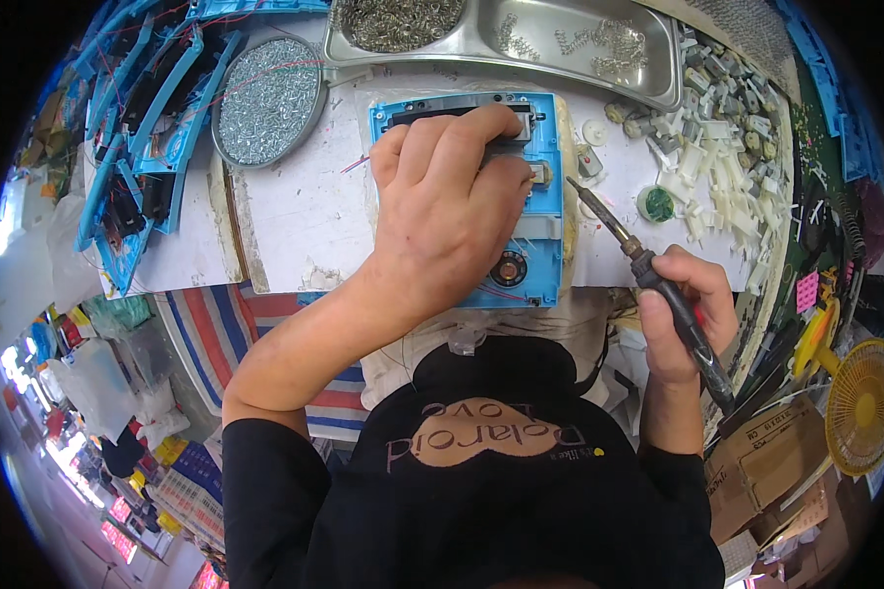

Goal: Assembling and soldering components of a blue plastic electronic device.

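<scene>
My left hand is over an open blue plastic housing lying on the worktable. Its fingers are bent and its thumb and index finger close in on the housing's upper right part, beside a small metal part. What they pinch is mostly hidden. A round black speaker-like disc with thin red wires sits in the housing's lower part. In my right hand is a soldering iron, wrapped by the fingers at its dark handle. Its tip points up and left, just right of the housing and apart from it.
A round dish of small screws stands left of the housing. Behind lies a metal tray with springs. White and grey plastic parts pile up at right, near a small green-filled pot. More blue housings are stacked far left.
</scene>
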{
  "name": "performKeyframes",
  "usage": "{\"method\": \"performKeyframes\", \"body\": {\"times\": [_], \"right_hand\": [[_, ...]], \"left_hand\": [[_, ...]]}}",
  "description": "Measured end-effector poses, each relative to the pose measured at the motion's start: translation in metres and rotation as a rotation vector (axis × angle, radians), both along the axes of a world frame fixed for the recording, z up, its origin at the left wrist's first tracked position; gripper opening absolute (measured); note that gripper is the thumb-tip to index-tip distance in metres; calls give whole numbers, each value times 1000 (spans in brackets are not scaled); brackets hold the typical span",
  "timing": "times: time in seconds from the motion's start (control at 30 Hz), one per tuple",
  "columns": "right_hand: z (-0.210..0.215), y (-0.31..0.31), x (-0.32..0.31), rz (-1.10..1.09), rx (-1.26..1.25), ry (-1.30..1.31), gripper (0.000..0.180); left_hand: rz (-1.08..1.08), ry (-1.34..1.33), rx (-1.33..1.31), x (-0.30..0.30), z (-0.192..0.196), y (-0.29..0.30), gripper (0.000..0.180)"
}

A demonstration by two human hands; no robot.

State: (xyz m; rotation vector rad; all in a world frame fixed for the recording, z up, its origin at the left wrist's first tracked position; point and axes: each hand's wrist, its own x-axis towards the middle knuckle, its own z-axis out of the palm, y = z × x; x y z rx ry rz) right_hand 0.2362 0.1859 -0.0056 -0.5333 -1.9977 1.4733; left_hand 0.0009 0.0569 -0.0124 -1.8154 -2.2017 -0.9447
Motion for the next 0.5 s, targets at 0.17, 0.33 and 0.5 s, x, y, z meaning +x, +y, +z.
{"method": "performKeyframes", "body": {"times": [0.17,0.33,0.5], "right_hand": [[-2,0,-1,-5,-30,18,33],[-3,3,-4,-7,-32,15,33],[-5,5,-3,16,-37,34,33]], "left_hand": [[-12,-43,-3,-2,5,1,22],[-5,-33,-5,-2,5,6,22],[-4,-26,-8,-1,4,4,21]]}}
